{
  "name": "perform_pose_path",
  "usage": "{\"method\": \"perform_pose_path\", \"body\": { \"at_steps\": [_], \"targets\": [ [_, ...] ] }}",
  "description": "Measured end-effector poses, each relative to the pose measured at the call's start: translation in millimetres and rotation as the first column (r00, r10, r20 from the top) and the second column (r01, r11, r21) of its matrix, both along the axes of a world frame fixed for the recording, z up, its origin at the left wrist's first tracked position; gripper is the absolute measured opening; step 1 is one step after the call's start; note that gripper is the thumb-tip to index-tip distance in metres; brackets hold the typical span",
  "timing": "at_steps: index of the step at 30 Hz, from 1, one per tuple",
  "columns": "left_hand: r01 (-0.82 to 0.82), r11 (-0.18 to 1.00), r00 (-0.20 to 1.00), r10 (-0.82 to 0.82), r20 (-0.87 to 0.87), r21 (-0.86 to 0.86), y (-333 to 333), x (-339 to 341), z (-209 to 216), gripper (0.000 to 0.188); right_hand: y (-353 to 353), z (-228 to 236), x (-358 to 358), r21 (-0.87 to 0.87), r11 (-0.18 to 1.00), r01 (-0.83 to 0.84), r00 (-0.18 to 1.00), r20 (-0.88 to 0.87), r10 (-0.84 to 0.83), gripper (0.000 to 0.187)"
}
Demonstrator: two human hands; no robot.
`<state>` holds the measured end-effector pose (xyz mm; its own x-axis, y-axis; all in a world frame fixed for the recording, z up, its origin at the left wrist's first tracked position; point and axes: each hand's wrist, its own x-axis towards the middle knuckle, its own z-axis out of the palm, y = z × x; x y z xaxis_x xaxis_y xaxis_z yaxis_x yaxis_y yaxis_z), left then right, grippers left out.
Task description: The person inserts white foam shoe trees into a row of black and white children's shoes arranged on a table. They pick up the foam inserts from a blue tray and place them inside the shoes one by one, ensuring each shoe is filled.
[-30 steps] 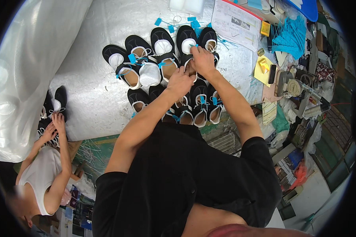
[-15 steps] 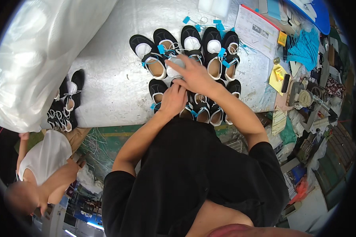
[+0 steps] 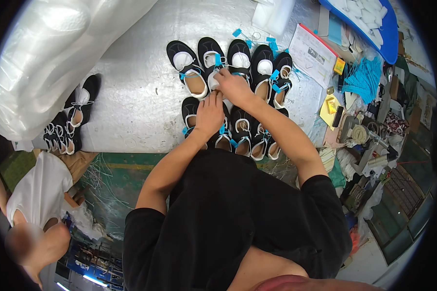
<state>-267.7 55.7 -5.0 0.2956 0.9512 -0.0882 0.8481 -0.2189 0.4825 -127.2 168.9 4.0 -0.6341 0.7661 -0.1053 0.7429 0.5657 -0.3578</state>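
meeting at a black shoe (image 3: 210,44), left hand (image 3: 210,115) and right hand (image 3: 235,88) bend fingers (image 3: 221,76), grip unclear.

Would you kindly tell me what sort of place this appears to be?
Probably a shoe workshop: black shoes sit in rows on the table, with loose blue tags beyond them and another person nearby.

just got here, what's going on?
A person's right hand is at the white padding in a black shoe, second from left in the far row; the left hand is by its heel. Two rows of shoes sit on the silver table, several with blue tags. A co-worker is at far left.
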Motion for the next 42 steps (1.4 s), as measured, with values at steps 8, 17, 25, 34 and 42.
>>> {"method": "perform_pose_path", "body": {
  "at_steps": [8, 17, 25, 34, 42],
  "targets": [
    [0.044, 0.996, 0.99, -0.032, 0.138, -0.081, 17.7, -2.7, -5.0, 0.04, 15.7, -12.6, -2.3, 0.324, 0.924, -0.202, 0.979, 0.098, 0.179, 0.021],
    [0.045, 0.996, 0.986, -0.031, 0.163, -0.081, 23.2, -4.8, -6.6, 0.03, 30.5, -37.7, -5.3, 0.299, 0.943, -0.145, 0.988, 0.086, 0.125, 0.038],
    [0.051, 0.995, 0.983, -0.034, 0.18, -0.089, 32.6, -7.0, -2.6, 0.028, 29.8, -32.7, -27.8, 0.221, 0.964, 0.147, 0.974, 0.136, -0.18, 0.027],
    [0.001, 0.975, 0.97, -0.055, 0.237, 0.222, 117.4, 55.9, 9.8, 0.021, -62.3, 77.6, 152.7, -0.168, 0.607, 0.776, 0.539, -0.323, -0.778, 0.031],
    [0.266, 0.953, 0.962, -0.253, -0.101, 0.144, 139.6, 105.6, -35.3, 0.022, -332.1, 95.1, 226.3, -0.192, 0.105, 0.976, 0.128, 0.111, -0.985, 0.031]
  ]
}}
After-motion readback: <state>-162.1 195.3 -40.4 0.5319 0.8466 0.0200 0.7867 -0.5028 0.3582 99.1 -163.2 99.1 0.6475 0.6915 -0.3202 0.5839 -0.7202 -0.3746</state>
